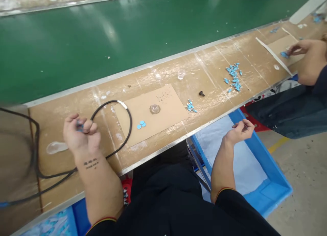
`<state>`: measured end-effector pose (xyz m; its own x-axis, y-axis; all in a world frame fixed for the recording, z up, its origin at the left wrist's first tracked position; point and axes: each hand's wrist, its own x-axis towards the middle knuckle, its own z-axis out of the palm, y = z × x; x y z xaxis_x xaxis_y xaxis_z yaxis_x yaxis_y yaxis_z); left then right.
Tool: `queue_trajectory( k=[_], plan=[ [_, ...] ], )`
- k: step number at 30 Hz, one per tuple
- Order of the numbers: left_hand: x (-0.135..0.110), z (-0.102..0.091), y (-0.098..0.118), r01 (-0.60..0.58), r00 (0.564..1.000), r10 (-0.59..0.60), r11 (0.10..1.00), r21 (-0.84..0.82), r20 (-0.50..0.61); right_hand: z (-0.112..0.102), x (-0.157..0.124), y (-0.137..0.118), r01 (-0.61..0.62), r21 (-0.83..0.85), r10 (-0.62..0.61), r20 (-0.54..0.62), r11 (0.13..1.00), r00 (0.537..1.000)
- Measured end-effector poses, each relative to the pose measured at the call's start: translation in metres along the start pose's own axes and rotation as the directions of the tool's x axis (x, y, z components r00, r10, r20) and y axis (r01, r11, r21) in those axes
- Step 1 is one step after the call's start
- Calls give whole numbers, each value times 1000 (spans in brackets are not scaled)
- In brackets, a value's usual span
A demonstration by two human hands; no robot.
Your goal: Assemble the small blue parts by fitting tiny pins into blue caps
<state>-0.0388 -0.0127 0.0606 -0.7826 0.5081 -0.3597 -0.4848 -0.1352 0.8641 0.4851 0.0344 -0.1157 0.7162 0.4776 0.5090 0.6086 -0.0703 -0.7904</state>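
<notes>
My left hand (83, 133) is raised palm up over the left part of the bench, its fingers curled round something small and blue, mostly hidden by the fingers. My right hand (240, 131) is held above a blue bin, its fingertips pinched together; what they hold, if anything, cannot be made out. Between the hands lies a cardboard sheet (133, 109) with several blue discs (142, 123), a small clear round piece (154, 108) and scattered tiny dark bits (165, 97). A small pile of blue-and-silver parts (191, 106) lies by the sheet's right edge.
A black cable (131, 127) loops over the bench's left side. A black screw-like piece (201, 93), a clear cup (181, 74) and a larger blue pile (233, 77) lie rightward. Beyond runs a green belt (127, 34). A co-worker's hand (304, 48) handles blue parts; the blue bin (278, 191) stands below.
</notes>
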Motion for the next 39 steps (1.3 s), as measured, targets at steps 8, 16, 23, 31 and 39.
queue_trajectory(
  k=[8,16,23,31,39],
  plan=[
    [2,-4,-13,390,921,-368,890,-236,132,27,-43,-133,434,112,-375,716,894,589],
    [9,-12,-30,401,907,-330,869,-292,262,28,-47,-121,424,87,-364,682,902,635],
    [-3,-2,-41,380,901,-305,898,-222,308,44,-64,-185,19,515,-316,495,857,809],
    [-7,2,-54,325,875,-269,943,-77,402,120,-83,-264,150,758,-711,497,634,497],
    [-12,0,-45,417,814,-362,909,-22,454,126,-83,-228,117,687,-646,593,717,481]
  ],
)
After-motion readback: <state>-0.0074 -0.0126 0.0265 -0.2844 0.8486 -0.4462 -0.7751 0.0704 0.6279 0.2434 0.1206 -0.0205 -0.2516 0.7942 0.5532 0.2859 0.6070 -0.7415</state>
